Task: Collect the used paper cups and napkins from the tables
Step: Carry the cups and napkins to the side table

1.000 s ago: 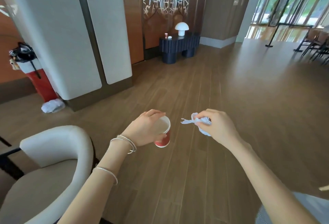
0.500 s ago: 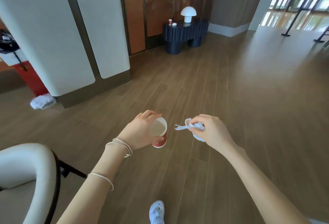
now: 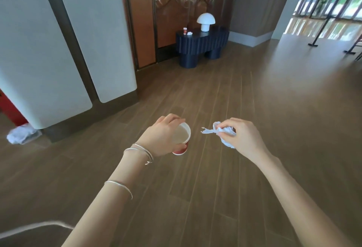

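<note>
My left hand grips a red paper cup with a white inside, held upright over the wooden floor. To its right, my right hand is closed on a crumpled white napkin, one twisted end sticking out to the left. Far ahead, a dark blue ribbed side table carries another small red paper cup and a crumpled white napkin beside it.
A white mushroom lamp stands on the side table. White rounded panels line the left, with a white bag on the floor and a red bin behind. Stanchion bases stand far right. A chair edge shows bottom left.
The view has moved forward and rightward; the white chair has slid almost out of frame and the side table looks closer. Both hands keep the cup and napkin.
</note>
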Demonstrator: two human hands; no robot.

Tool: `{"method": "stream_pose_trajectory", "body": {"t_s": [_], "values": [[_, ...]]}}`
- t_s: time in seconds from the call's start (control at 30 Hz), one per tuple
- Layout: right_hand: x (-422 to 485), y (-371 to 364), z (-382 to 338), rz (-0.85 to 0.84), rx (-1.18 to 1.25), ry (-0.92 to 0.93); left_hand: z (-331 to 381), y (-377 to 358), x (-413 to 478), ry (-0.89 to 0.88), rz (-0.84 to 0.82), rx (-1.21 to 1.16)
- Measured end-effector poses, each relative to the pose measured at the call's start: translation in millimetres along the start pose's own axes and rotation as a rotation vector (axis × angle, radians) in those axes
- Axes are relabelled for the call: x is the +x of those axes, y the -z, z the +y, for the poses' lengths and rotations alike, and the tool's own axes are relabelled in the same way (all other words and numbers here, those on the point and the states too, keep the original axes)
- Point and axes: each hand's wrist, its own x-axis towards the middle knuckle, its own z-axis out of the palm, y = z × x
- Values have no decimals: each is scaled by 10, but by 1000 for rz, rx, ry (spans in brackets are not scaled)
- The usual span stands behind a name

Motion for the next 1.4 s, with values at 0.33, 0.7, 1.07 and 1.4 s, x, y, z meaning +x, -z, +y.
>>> {"method": "stream_pose_trajectory", "body": {"t_s": [0.33,0.7,1.07,1.4], "values": [[1653,-602,698,-98,73,-27,-876,-404,1475,123,-57,-90],[4091,-791,1364,-129,64,53,-1593,-494,3763,183,-33,-77],[5788,-1445,2009,-197,59,4,-2606,-823,5422,208,-126,-65],[8049,-1594,2121,-48,30,-14,-3587,-227,7608,69,-82,-55]]}}
